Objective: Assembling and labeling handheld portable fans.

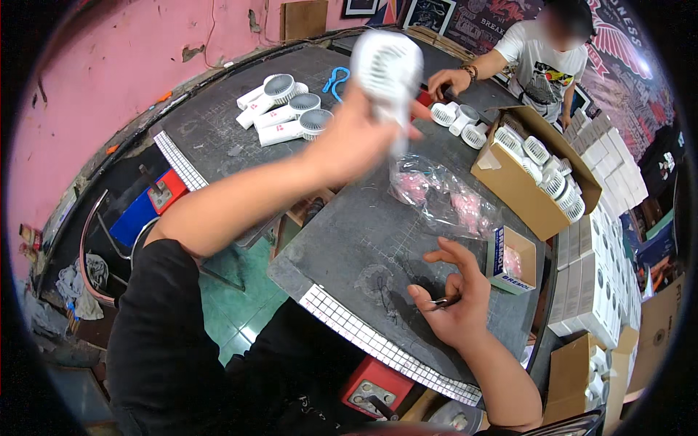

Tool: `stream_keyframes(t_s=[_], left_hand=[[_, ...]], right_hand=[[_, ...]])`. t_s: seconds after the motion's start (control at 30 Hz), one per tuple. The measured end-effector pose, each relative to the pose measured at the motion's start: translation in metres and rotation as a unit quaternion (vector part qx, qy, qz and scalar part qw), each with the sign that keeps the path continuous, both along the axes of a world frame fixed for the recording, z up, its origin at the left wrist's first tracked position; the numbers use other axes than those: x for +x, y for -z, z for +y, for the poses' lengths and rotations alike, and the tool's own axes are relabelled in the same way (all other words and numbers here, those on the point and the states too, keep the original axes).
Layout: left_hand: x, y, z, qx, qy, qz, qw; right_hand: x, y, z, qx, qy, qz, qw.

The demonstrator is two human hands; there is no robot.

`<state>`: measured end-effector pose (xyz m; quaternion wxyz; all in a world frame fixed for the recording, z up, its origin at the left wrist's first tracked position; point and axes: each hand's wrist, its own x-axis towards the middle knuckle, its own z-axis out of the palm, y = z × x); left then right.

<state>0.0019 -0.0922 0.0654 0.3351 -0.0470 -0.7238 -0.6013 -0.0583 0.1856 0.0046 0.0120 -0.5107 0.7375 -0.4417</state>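
My left hand is raised over the table, its fingers wrapped round a white handheld fan, both blurred by motion. Lower right, my right hand hovers above the dark tabletop, its index finger raised. A small dark slim tool with a shiny tip is held in its curled fingers; the exact kind is unclear. Clear plastic bags with small pink pieces lie between my hands. Beside my right hand stands a small box with more pink pieces inside.
Several white fans lie at the far left, near a blue cord. A cardboard box full of fans stands right, beside stacked white boxes. Across the table, a person reaches toward more fans.
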Motion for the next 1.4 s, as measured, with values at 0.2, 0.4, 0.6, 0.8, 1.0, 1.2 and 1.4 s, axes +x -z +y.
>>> stream_keyframes(t_s=[0.2, 0.4, 0.6, 0.8, 1.0, 1.2, 1.4], left_hand=[[0.025, -0.006, -0.143, -0.044, -0.372, -0.026, 0.927], [0.091, 0.073, -0.307, -0.360, -0.580, -0.175, 0.709], [0.094, 0.089, -0.324, -0.460, -0.478, -0.215, 0.717], [0.102, 0.095, -0.327, -0.487, -0.432, -0.264, 0.711], [0.110, 0.091, -0.351, -0.235, -0.372, -0.187, 0.878], [0.075, 0.019, -0.232, -0.190, -0.470, 0.143, 0.850], [0.078, -0.039, 0.023, -0.268, 0.088, 0.074, 0.956]], right_hand=[[-0.003, -0.002, 0.007, 0.026, -0.007, -0.010, 1.000], [-0.004, -0.002, 0.005, 0.008, -0.049, 0.038, 0.998], [-0.010, 0.007, 0.004, -0.008, -0.066, 0.025, 0.997], [-0.013, 0.012, 0.002, -0.017, -0.083, 0.064, 0.994], [-0.007, 0.004, 0.011, 0.029, -0.098, 0.046, 0.994], [-0.009, 0.006, 0.008, 0.078, -0.122, 0.173, 0.974], [-0.013, 0.007, 0.010, 0.058, -0.053, 0.214, 0.974]])
